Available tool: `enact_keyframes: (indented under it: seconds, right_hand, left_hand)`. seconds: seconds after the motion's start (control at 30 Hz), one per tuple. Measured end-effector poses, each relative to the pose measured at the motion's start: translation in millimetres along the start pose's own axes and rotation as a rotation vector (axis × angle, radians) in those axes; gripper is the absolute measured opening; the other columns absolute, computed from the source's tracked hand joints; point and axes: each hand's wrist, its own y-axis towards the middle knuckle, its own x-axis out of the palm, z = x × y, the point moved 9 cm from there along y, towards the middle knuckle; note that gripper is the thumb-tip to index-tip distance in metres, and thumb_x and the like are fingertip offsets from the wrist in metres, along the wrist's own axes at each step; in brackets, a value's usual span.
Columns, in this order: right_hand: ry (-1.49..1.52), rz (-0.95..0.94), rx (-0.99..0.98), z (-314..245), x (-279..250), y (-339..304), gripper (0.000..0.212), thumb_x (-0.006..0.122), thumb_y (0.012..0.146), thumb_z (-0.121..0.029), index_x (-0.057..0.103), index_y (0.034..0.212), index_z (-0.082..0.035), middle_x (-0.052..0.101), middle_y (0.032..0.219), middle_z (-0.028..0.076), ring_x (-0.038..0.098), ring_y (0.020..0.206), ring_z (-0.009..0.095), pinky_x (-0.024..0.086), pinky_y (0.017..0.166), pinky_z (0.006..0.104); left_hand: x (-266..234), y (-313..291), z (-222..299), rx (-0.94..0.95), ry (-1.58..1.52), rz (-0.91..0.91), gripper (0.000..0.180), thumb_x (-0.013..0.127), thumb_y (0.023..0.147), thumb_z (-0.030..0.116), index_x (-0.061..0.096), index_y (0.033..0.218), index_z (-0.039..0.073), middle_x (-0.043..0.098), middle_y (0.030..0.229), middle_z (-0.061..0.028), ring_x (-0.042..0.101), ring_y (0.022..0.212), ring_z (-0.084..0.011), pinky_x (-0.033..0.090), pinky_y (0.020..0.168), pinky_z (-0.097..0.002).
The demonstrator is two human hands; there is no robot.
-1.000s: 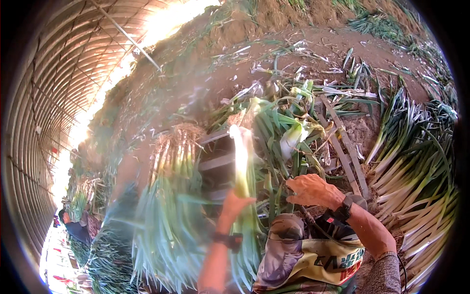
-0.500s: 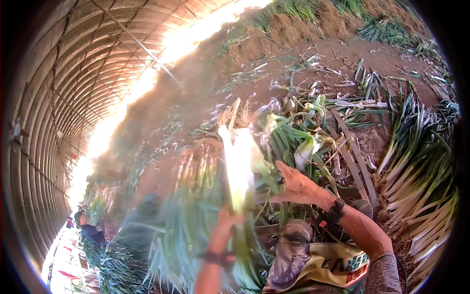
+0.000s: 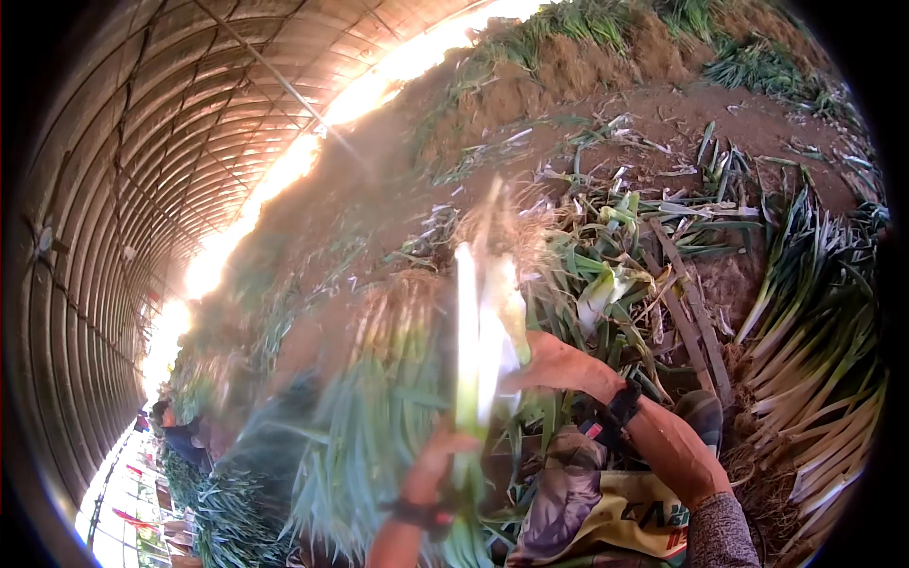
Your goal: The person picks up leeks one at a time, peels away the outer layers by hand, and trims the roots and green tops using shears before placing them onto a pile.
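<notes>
My left hand, smeared by motion, is closed around the lower green part of a green onion. Its bright white shaft points up and away from me, topped by brown stringy roots. My right hand is closed against the shaft's right side, at a yellowish-green outer layer. Its fingertips are partly hidden there. Left of the held stalk lies a bunch of green onions, roots away from me and leaves toward me.
More green onions lie piled at the right. Stripped leaves and wooden slats lie beyond my right hand. A yellow printed sack covers my lap. Another person is at the far left under the arched roof.
My right hand, previously apart from the stalk with fingers stretched, has come in and closed at its side. The stalk has shifted slightly to the right.
</notes>
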Motion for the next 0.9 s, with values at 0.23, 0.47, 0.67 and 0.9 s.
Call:
enact_keyframes:
  seconds: [0.23,0.47,0.67,0.9]
  right_hand:
    - [0.05,0.345,-0.058,70,-84,41,0.033,0.067,0.088,-0.012,0.066,0.119,-0.003,0.069,0.08,0.005,0.059,0.062,0.007,0.047,0.051,0.0222]
    - [-0.467,0.631,0.147,55,-161,61,0.022,0.057,0.082,-0.018,0.069,0.095,-0.006,0.072,0.094,0.017,0.07,0.085,0.033,0.056,0.08,0.0399]
    - [-0.896,1.036,-0.163,73,-305,35,0.015,0.061,0.08,-0.018,0.066,0.081,-0.004,0.067,0.083,0.021,0.066,0.079,0.037,0.054,0.07,0.0413]
    - [-1.89,0.87,-0.521,44,-292,-4,0.022,0.069,0.068,-0.009,0.057,0.086,-0.004,0.048,0.083,0.007,0.05,0.082,0.024,0.044,0.073,0.0346]
  left_hand:
    - [-24,-19,-23,-0.059,0.079,0.083,0.05,0.063,0.084,0.013,0.057,0.132,0.0,0.068,0.105,-0.0058,0.064,0.093,-0.0132,0.051,0.082,-0.0278]
    - [-8,-51,-42,-0.124,0.573,-0.055,0.039,0.063,0.091,0.012,0.058,0.128,-0.001,0.067,0.097,-0.003,0.061,0.081,-0.0113,0.05,0.069,-0.0265]
    - [-10,-112,-74,-0.312,0.333,-0.094,0.053,0.074,0.085,0.02,0.055,0.13,-0.002,0.067,0.091,-0.0065,0.061,0.081,-0.0128,0.05,0.073,-0.0301]
    - [-61,-138,-111,-0.23,0.539,-0.033,0.067,0.075,0.084,0.026,0.047,0.139,-0.001,0.067,0.097,-0.0086,0.064,0.081,-0.0137,0.052,0.073,-0.0308]
